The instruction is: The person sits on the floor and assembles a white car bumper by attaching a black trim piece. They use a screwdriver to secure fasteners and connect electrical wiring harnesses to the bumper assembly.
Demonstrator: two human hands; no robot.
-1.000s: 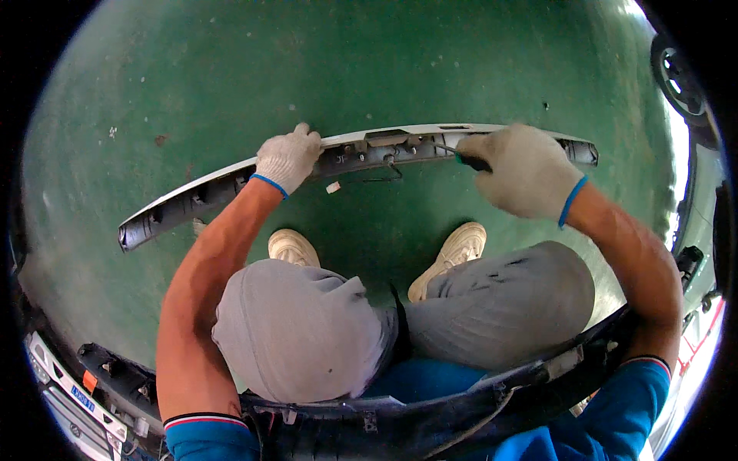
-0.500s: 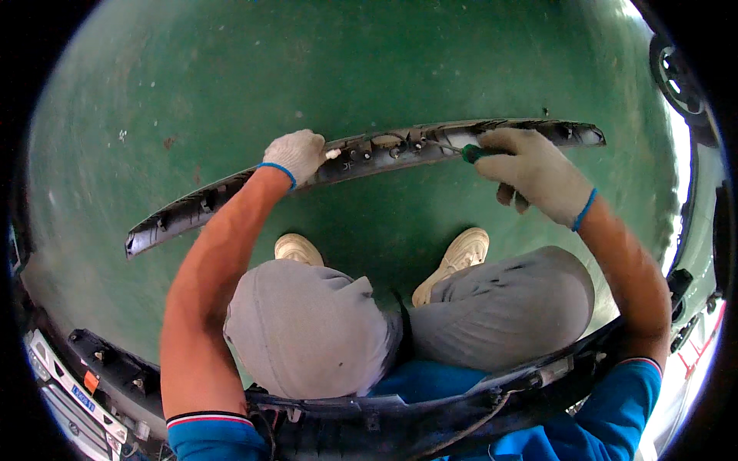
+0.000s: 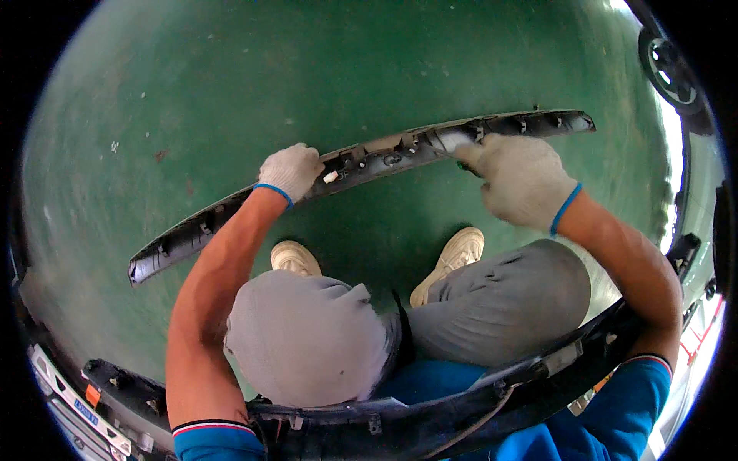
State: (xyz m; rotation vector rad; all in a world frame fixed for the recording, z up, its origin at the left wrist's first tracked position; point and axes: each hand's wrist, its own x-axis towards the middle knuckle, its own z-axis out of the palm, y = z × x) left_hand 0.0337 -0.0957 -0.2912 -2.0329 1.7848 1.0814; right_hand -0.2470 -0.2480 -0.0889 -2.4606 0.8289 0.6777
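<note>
A long curved car trim strip (image 3: pixel 377 164) lies on the floor ahead of my feet, its inner side with clips and holes facing up. My gloved left hand (image 3: pixel 293 170) closes over the strip left of its middle. Right beside those fingers is a small white connector (image 3: pixel 330 177). My gloved right hand (image 3: pixel 523 178) is closed round a screwdriver (image 3: pixel 464 165) with a green handle, mostly hidden by the fingers. It is held over the strip, right of the middle. Blur and the glove hide where the tip rests.
A black bumper-like part (image 3: pixel 461 415) with a cable crosses close in front of my body. Another dark part (image 3: pixel 123 384) lies at the lower left, near a white vehicle front (image 3: pixel 81 407). A wheel (image 3: pixel 670 71) stands at the far right. Green floor (image 3: pixel 346 69) stretches ahead.
My right hand has turned and shifted slightly left, now covering most of the screwdriver. The strip has tilted a little, its left end nearer me. My left hand keeps hold of it.
</note>
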